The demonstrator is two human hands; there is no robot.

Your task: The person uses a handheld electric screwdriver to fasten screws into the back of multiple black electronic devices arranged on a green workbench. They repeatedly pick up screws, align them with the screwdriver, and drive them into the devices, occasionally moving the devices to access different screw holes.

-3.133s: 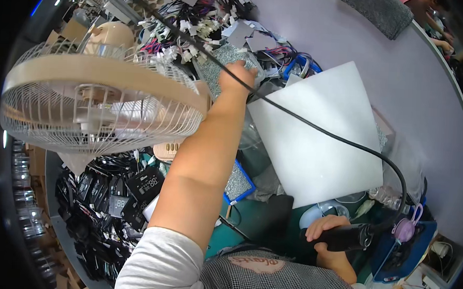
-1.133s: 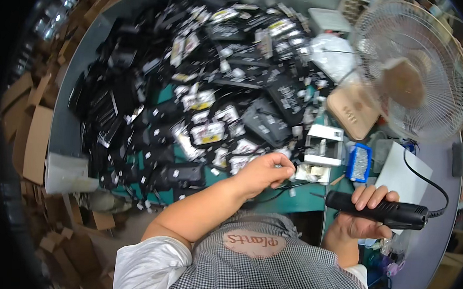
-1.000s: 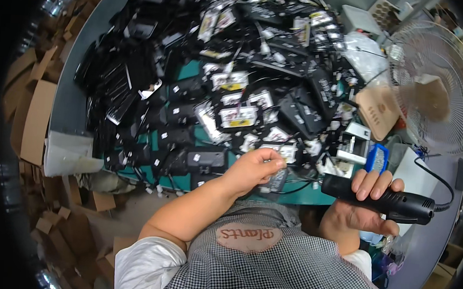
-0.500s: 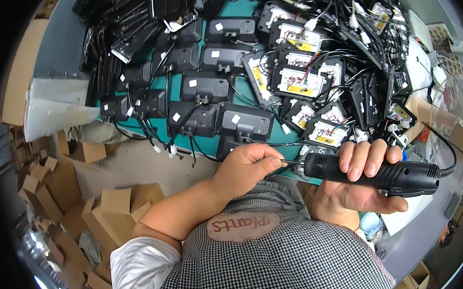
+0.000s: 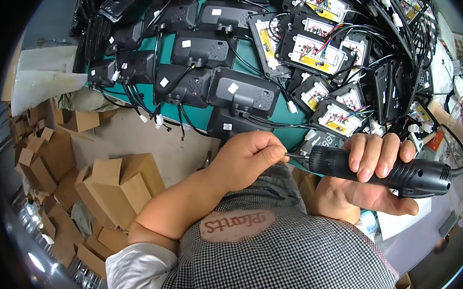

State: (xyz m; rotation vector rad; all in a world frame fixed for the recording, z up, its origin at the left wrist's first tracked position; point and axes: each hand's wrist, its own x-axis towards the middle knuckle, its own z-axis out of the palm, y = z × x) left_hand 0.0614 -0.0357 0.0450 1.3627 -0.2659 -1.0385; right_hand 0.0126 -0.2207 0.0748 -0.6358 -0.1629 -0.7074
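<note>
A black electric screwdriver point(image 5: 331, 161) lies level across my right hand point(image 5: 369, 159), whose fingers curl over its body while the thumb stretches out below. Its thin metal bit point(image 5: 297, 156) points left. My left hand point(image 5: 247, 159) pinches the bit's end between thumb and fingers; any small part at the tip is hidden. Just beyond the left hand is a black plastic housing point(image 5: 234, 122) with a white label. A black display unit point(image 5: 322, 141) lies partly behind the screwdriver.
Rows of black housings point(image 5: 203, 48) with cables cover the green mat point(image 5: 291, 116). Open units with wired circuit boards point(image 5: 317, 54) are heaped at the right. Cardboard boxes point(image 5: 120, 183) stand on the floor at left. The screwdriver's cord point(image 5: 461, 153) curves off right.
The view has shifted, so the table's contents sit higher in the picture. Both hands keep the same grip, with the screwdriver slightly farther right in view.
</note>
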